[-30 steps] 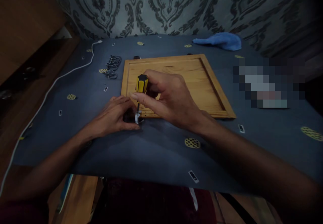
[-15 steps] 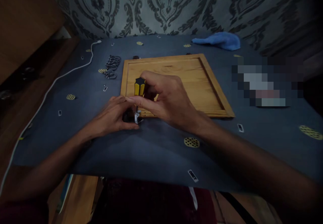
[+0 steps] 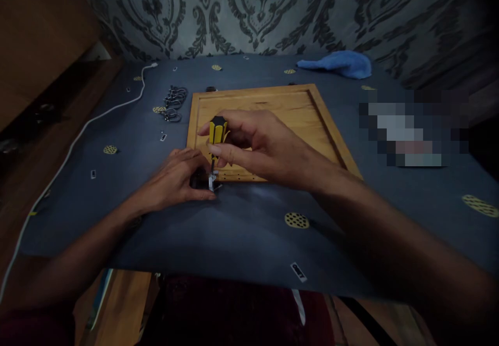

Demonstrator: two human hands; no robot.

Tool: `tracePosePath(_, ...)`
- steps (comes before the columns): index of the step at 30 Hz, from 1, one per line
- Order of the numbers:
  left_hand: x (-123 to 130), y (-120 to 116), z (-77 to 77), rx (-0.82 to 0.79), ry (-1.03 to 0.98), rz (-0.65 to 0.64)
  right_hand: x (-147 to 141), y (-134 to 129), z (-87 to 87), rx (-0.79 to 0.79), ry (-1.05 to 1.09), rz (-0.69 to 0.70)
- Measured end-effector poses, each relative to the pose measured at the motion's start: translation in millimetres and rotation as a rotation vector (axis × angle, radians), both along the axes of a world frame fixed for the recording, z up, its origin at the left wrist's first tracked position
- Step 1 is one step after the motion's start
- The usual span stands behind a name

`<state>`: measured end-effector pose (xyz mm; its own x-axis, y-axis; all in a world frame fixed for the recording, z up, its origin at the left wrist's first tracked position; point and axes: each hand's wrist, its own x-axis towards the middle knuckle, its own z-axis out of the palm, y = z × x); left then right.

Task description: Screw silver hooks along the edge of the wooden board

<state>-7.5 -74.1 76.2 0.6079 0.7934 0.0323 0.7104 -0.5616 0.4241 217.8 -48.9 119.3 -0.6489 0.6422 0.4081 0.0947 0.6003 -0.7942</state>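
My right hand (image 3: pixel 265 148) grips a screwdriver (image 3: pixel 218 132) by its yellow and black handle, thumb in front and index finger behind it. The shaft points down, and its tip meets a small shiny metal fitting (image 3: pixel 211 182) at the near left corner of a framed wooden panel (image 3: pixel 268 99). Around that fitting curl the fingers and thumb of my left hand (image 3: pixel 177 177), steadying it against the panel's edge; its exact kind is hard to make out. Small dark holes run along the panel's near edge, to the right of the fitting.
Several dark metal pieces (image 3: pixel 174 102) lie in a row left of the panel. A white cable (image 3: pixel 113 110) crosses the table's left side. At the back right rests a blue cloth (image 3: pixel 339 64); a blurred-out object (image 3: pixel 405 133) sits at right. Wooden furniture (image 3: pixel 35 34) borders the left.
My right hand has shifted its grip on the screwdriver: the thumb is now against the handle and the fingers reach around it. My left hand stays at the fitting.
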Motion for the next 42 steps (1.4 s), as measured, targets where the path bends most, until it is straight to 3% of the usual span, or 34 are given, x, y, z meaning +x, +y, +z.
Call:
tracePosePath(4, 0, 0, 0.6, 0.008, 0.001, 0.005, 0, 1, -0.5, -0.125, 0.032, 0.040)
tracePosePath(15, 1, 0, -0.3, -0.028, -0.040, 0.013, -5, -5, -3.4, 0.097, -0.034, -0.124)
tracePosePath(22, 1, -1, 1.1, -0.034, -0.031, 0.017, -7, -5, -2.7, 0.125, -0.039, -0.143)
tracePosePath(28, -1, 0, 0.4, -0.016, -0.005, 0.010, -6, -9, 3.9, 0.040, 0.129, -0.237)
tracePosePath(42, 1, -1, 2.8, -0.049, 0.004, 0.018, -9, -7, -6.7, 0.143, 0.020, -0.245)
